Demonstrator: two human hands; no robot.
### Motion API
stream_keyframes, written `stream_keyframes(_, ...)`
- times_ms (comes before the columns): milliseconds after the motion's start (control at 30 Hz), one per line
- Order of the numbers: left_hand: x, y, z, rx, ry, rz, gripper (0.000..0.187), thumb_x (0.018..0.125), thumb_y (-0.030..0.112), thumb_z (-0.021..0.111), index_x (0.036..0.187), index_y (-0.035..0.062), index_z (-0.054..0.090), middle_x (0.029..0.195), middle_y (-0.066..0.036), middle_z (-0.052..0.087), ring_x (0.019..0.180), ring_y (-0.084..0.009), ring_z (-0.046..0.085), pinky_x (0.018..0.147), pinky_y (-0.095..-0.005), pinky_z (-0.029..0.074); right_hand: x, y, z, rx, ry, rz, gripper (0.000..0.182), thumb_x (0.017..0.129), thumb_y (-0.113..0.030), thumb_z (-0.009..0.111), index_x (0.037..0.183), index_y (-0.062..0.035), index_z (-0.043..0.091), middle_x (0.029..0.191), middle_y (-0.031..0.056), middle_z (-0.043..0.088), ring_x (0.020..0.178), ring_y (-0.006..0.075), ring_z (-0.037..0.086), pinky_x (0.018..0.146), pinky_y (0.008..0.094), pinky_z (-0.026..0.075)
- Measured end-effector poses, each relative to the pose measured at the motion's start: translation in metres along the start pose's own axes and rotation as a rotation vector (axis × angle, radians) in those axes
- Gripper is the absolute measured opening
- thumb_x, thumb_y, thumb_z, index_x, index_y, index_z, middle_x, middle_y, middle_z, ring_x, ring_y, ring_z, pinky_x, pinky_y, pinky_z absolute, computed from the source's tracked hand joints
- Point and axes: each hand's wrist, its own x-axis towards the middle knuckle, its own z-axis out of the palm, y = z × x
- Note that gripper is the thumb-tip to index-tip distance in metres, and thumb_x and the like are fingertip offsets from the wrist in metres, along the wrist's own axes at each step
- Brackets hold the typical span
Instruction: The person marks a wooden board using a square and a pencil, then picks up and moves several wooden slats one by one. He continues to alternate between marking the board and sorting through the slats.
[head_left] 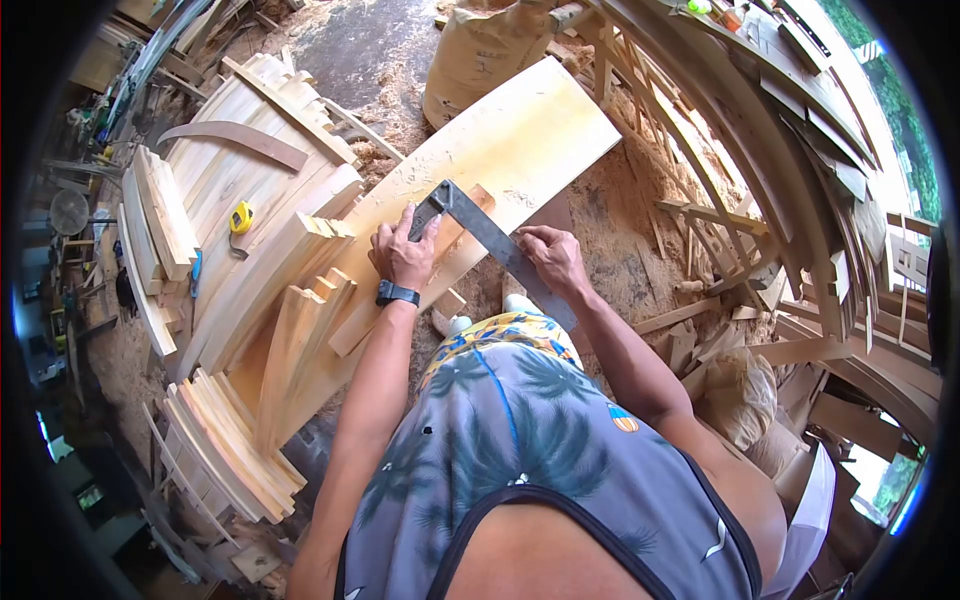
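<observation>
A dark metal try square (493,240) lies over a wide pale board (530,130), its blade slanting past the board's near edge toward my body. My left hand (402,258) grips the square's short arm, thumb and fingers around it. Beneath the square, a narrow brown wood strip (481,198) shows in part. My right hand (553,262) is closed in a pinch beside the blade's edge. Whatever is between its fingertips is too small to make out.
Curved wood pieces (230,435) are stacked at the lower left. Slats with a yellow tape measure (241,217) lie left of the board. A full sack (480,60) stands behind it. Long curved timbers (740,110) lean at right. Shavings cover the floor.
</observation>
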Motion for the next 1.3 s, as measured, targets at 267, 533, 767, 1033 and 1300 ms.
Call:
stream_keyframes(267,-0.001,-0.001,0.002,0.019,0.006,0.041,0.059,0.090,0.066,0.067,0.133,0.0258,0.072,0.098,-0.012,0.063,0.099,-0.0365,0.060,0.081,-0.0552,0.048,0.026,-0.041,-0.012,-0.125,0.022,-0.124,0.029,0.091,-0.022,0.066,0.114,-0.0086,0.079,0.097,0.0177,0.078,0.087,0.0271,0.078,0.083,0.0349,0.060)
stream_keyframes(533,-0.001,-0.003,0.004,0.030,0.007,0.040,0.060,0.090,0.067,0.066,0.133,0.0252,0.072,0.095,-0.011,0.059,0.097,-0.0358,0.059,0.079,-0.0543,0.048,0.060,-0.052,0.014,-0.312,-0.017,-0.382,0.024,0.093,-0.022,0.064,0.107,-0.0149,0.082,0.089,0.0170,0.076,0.078,0.0334,0.075,0.075,0.0410,0.061)
stream_keyframes(767,-0.001,-0.005,0.006,0.036,0.043,0.065,0.061,0.091,0.069,0.064,0.133,0.0255,0.072,0.096,-0.012,0.060,0.097,-0.0361,0.059,0.079,-0.0536,0.048,0.080,-0.052,0.030,-0.428,-0.034,-0.554,0.026,0.093,-0.021,0.062,0.108,-0.0116,0.081,0.086,0.0194,0.075,0.074,0.0371,0.074,0.072,0.0452,0.060)
stream_keyframes(1033,0.000,-0.003,0.006,0.066,0.026,0.049,0.063,0.090,0.072,0.062,0.132,0.0262,0.073,0.096,-0.012,0.060,0.095,-0.0363,0.060,0.078,-0.0540,0.049,0.086,-0.059,0.032,-0.550,-0.073,-0.537,0.027,0.094,-0.020,0.059,0.107,-0.0109,0.081,0.085,0.0184,0.075,0.073,0.0367,0.074,0.072,0.0458,0.059)
stream_keyframes(1300,0.000,-0.003,0.005,0.007,0.052,0.058,0.063,0.090,0.070,0.065,0.130,0.0222,0.073,0.093,-0.014,0.060,0.095,-0.0369,0.060,0.080,-0.0533,0.050,0.095,-0.064,0.032,-0.569,-0.132,-0.571,0.027,0.082,-0.013,0.055,0.094,-0.0153,0.080,0.079,0.0215,0.073,0.072,0.0404,0.072,0.068,0.0497,0.058)
